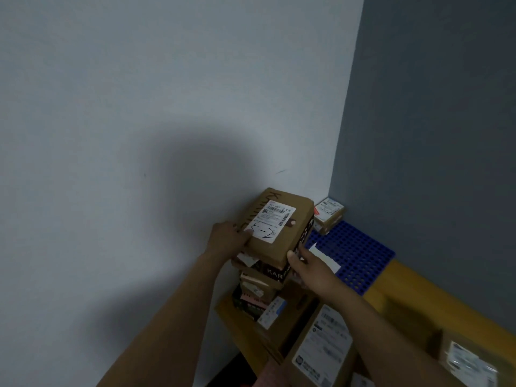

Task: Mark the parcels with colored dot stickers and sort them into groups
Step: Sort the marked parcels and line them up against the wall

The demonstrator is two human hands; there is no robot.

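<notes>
Together, left hand (227,239) and right hand (310,268) grip the brown parcel (279,229), fingers (292,257) curled round opposite edges.

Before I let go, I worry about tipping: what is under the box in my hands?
A stack of parcels stands under the cardboard box, which the left hand and right hand grip. The stack's top face is covered.

Left hand (226,237), right hand (311,266) grip labelled parcel (282,241) atop stack (255,291) beside wall (139,107).
</notes>
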